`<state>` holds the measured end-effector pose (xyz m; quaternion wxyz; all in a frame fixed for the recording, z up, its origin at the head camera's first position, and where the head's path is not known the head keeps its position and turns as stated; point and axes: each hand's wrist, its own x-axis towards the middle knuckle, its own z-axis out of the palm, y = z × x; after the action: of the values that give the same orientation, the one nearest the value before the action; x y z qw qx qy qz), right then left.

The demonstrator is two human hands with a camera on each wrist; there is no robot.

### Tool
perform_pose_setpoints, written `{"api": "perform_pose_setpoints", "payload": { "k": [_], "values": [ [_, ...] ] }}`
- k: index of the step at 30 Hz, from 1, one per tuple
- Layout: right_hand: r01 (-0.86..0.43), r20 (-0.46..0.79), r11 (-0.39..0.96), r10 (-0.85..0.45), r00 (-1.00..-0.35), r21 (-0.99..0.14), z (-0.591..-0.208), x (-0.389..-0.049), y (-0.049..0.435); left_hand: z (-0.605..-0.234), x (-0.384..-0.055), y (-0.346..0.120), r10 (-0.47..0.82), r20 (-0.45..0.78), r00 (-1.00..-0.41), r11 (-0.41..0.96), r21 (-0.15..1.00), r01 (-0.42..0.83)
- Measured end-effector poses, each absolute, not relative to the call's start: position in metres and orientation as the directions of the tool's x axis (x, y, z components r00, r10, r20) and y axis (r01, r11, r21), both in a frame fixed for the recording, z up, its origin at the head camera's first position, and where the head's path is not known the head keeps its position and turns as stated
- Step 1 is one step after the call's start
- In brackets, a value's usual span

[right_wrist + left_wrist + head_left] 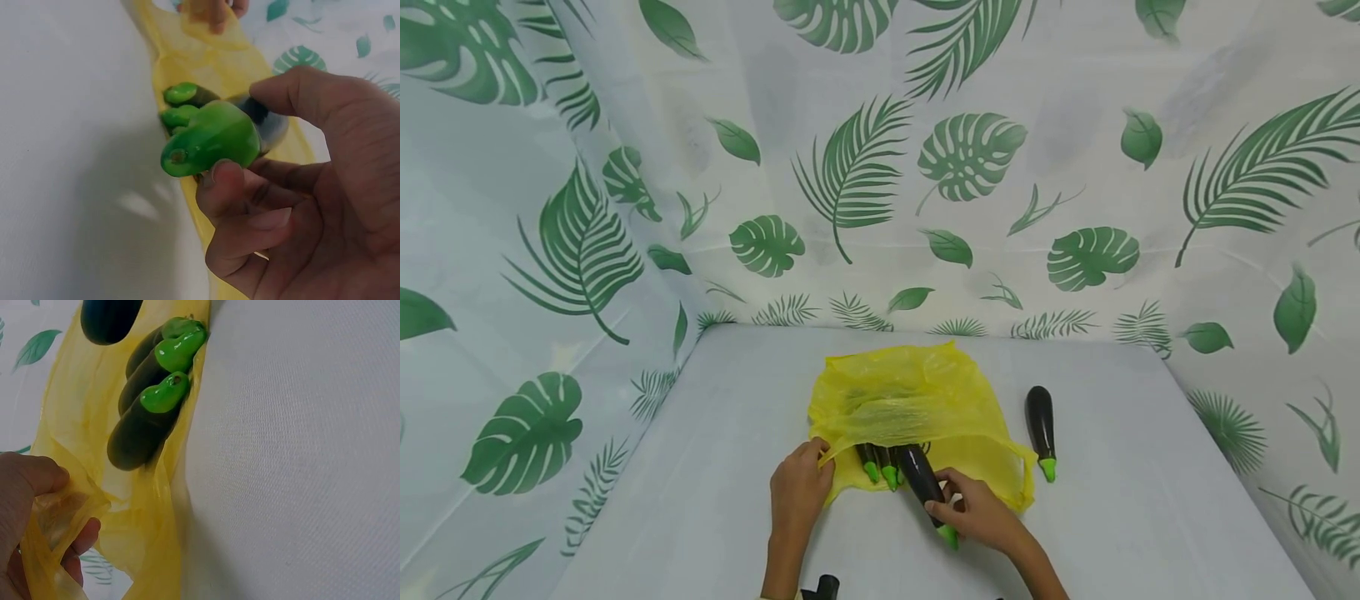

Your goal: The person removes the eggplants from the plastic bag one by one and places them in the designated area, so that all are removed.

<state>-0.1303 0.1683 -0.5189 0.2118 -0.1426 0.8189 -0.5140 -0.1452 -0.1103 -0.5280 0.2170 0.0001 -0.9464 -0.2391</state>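
A yellow plastic bag (917,379) lies on the table, its mouth toward me. My left hand (800,487) pinches the left side of that mouth between thumb and fingers, lifting the edge. Inside, several dark eggplants lie side by side, green stem ends outward; the nearest eggplant (134,440) shows in the left wrist view. My right hand (981,512) grips another eggplant (919,473) near its green cap (219,137), thumb on one side and fingers on the other. Its far end is at the bag's mouth, partly under the upper film.
One more eggplant (1040,421) lies on the table right of the bag, green end toward me. The white table (715,467) is bordered by leaf-printed sheets (865,167) at the back and sides. A black object (827,587) pokes in at the bottom edge.
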Motion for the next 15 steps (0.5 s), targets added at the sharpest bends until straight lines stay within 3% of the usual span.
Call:
{"api": "perform_pose_setpoints", "payload": {
  "k": [15],
  "values": [
    [-0.115,-0.178,0.401,-0.622,-0.763,-0.909,-0.516,-0.1251,0.1705,-0.5289,-0.1452,-0.11,-0.093,0.41,-0.907,0.883,0.456,0.116]
  ]
}}
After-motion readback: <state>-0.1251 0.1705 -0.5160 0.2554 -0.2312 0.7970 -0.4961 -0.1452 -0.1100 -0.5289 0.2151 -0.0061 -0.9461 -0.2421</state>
